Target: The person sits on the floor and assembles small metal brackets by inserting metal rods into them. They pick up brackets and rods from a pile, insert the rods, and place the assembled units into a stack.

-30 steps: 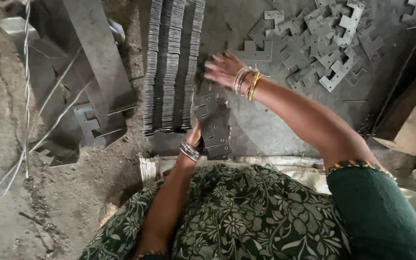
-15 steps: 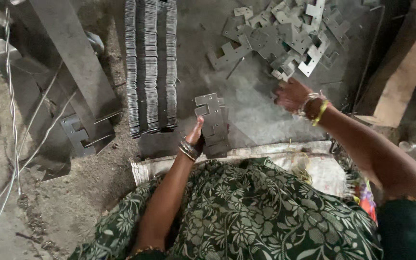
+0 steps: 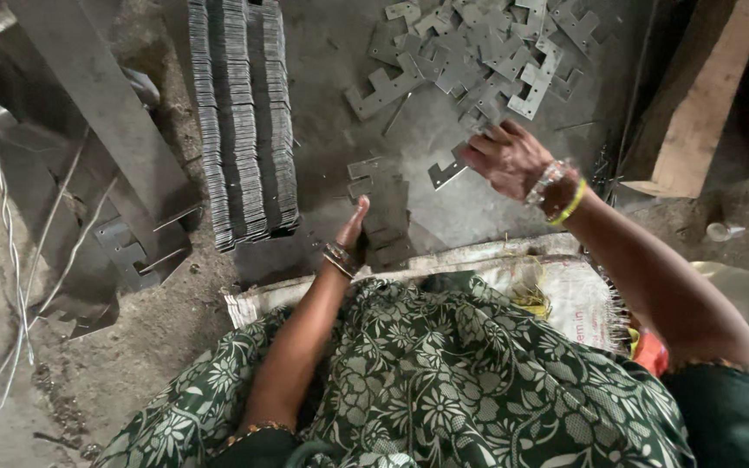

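My left hand (image 3: 359, 217) rests against a small stack of flat grey metal stampings (image 3: 381, 208) standing on the floor in front of my lap, thumb up along its side. My right hand (image 3: 509, 159) reaches out to the right, fingers closing on one loose notched metal piece (image 3: 446, 173) at the near edge of a scattered pile of the same stampings (image 3: 478, 52). A long dense row of stacked stampings (image 3: 240, 113) lies to the left of the small stack.
A wooden plank (image 3: 700, 95) leans at the right. Metal bars and brackets (image 3: 106, 130) and a loose white wire (image 3: 6, 225) lie at the left. A white woven sack (image 3: 556, 277) lies under my green flowered clothing. The floor is dusty concrete.
My right hand has moved from the stacked row across to the right, to the loose pile, and now touches one piece. My left hand has stayed at the small stack.
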